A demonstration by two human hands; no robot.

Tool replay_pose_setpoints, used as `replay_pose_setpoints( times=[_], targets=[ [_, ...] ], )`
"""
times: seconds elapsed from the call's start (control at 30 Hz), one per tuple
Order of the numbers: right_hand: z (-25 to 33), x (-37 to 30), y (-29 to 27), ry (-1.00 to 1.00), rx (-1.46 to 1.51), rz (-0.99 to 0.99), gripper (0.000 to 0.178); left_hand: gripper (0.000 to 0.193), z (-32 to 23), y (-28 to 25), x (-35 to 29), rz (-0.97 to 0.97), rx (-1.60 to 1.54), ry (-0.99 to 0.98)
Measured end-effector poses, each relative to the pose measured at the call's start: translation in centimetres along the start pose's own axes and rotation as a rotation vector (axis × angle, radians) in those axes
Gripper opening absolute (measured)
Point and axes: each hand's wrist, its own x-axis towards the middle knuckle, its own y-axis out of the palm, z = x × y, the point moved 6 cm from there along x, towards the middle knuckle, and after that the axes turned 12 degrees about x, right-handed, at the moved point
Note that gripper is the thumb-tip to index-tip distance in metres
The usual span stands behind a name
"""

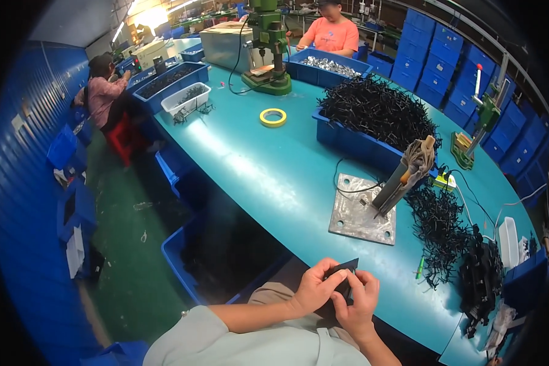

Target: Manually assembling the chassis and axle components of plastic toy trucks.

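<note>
Close to the table's front edge, my left hand [317, 287] and my right hand [357, 302] meet around a small black part [349, 266] with a pointed corner. The fingers of both hands are closed on it, and they cover most of its shape. To the right of my hands, a heap of thin black pieces [439, 229] lies loose on the turquoise table [250, 165]. Nearer me on that side is a pile of larger black parts [482, 274]. A green pen-like stick [420, 267] rests between my right hand and the heap.
A metal base plate with an upright post [363, 210] stands ahead. Behind it is a blue bin [354, 139] heaped with black pieces. A yellow tape roll [273, 118] and a green drill press [267, 55] are farther off. Two people sit at the far side and left.
</note>
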Motion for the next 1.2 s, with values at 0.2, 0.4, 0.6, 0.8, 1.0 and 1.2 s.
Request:
replay_pose_setpoints(
  times=[0.2, 0.4, 0.6, 0.8, 1.0, 1.2],
  targets=[
    [-0.1, -0.7, 0.7, 0.017, -0.068, 0.134, 0.058, 0.010, -0.1, 0.5, -0.2, 0.072, -0.066, -0.113],
    [-0.5, 0.1, 0.5, 0.005, -0.080, 0.109, 0.062, 0.015, -2.0, 0.1, 0.0, 0.089, -0.055, -0.166],
    [-2.1, 0.4, -0.9, 0.124, 0.222, 0.017, 0.049, 0.027, -1.2, 0.2, 0.7, 0.231, 0.010, -0.151],
    [-6.3, -1.5, 0.0, 0.543, 0.891, -0.131, 0.041, 0.022, -2.2, -0.4, 2.2, 0.129, 0.463, 0.300],
    [-6.1, -2.2, -0.2, 0.558, 0.992, -0.175, 0.038, 0.027, 0.4, 0.1, 2.1, 0.146, 0.073, 0.009],
    [-7.5, -3.5, -0.1, 0.735, 1.009, -0.228, 0.034, 0.022, 3.1, 0.9, 1.9, 0.404, -0.204, -0.496]
  ],
)
